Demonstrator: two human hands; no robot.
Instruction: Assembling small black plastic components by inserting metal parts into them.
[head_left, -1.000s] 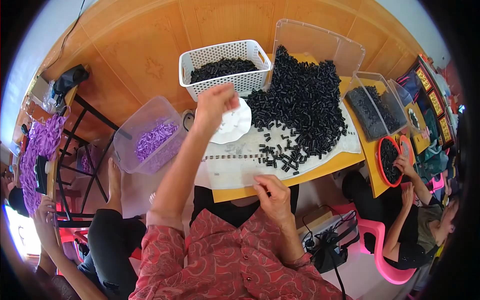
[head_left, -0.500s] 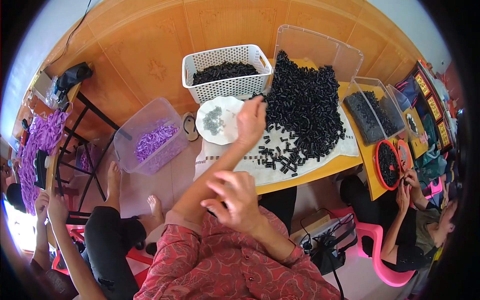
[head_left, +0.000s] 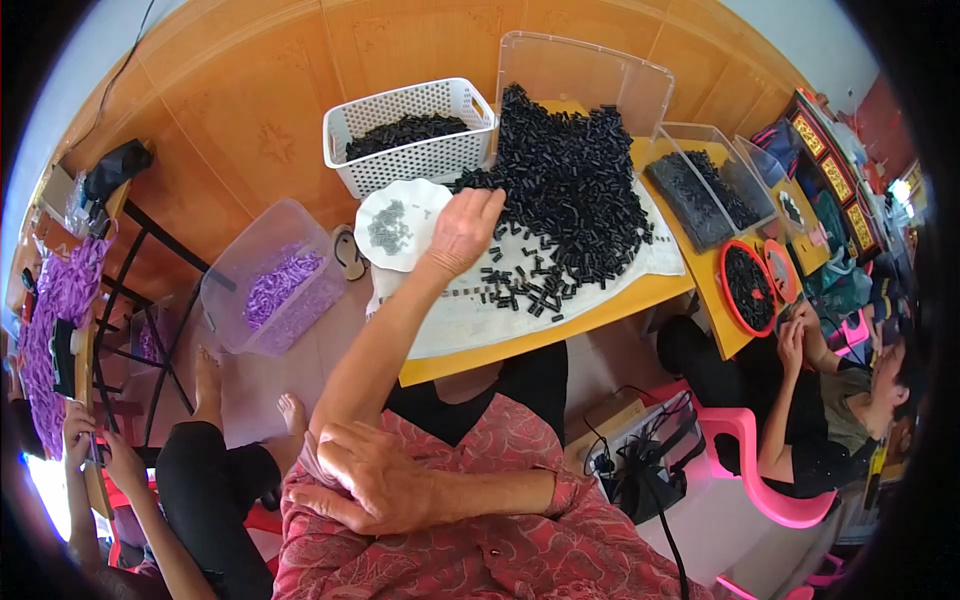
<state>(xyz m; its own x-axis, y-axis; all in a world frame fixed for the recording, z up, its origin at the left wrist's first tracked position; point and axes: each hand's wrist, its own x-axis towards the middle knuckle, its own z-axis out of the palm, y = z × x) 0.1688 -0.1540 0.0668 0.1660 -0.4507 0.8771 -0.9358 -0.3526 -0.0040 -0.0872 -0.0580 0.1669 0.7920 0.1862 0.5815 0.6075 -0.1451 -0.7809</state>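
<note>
My left hand [head_left: 465,228] reaches over the right rim of a white wavy-edged plate [head_left: 405,262]. Small greyish translucent pieces [head_left: 390,228] lie on the plate. The left fingers are bent together at the edge of a big heap of short black tubes [head_left: 575,190]; what they hold is hidden. My right hand [head_left: 365,480] crosses in front of me and grips my left sleeve [head_left: 318,465] near the elbow, thumb on the near side. Loose black tubes [head_left: 540,290] are scattered on a white cloth [head_left: 440,325] nearer to me.
A white perforated basket [head_left: 405,165] of black pieces stands behind the plate. A clear bin [head_left: 270,275] of purple pieces is at left, beside a seated person's legs [head_left: 215,490]. Another person [head_left: 830,410] works at right by red trays [head_left: 748,290]. A pink chair [head_left: 740,450] stands near.
My right hand has come down and left, from raised with fingers spread onto my left sleeve. My left hand stays beside the plate, fingers turned more toward the heap. The view has shifted.
</note>
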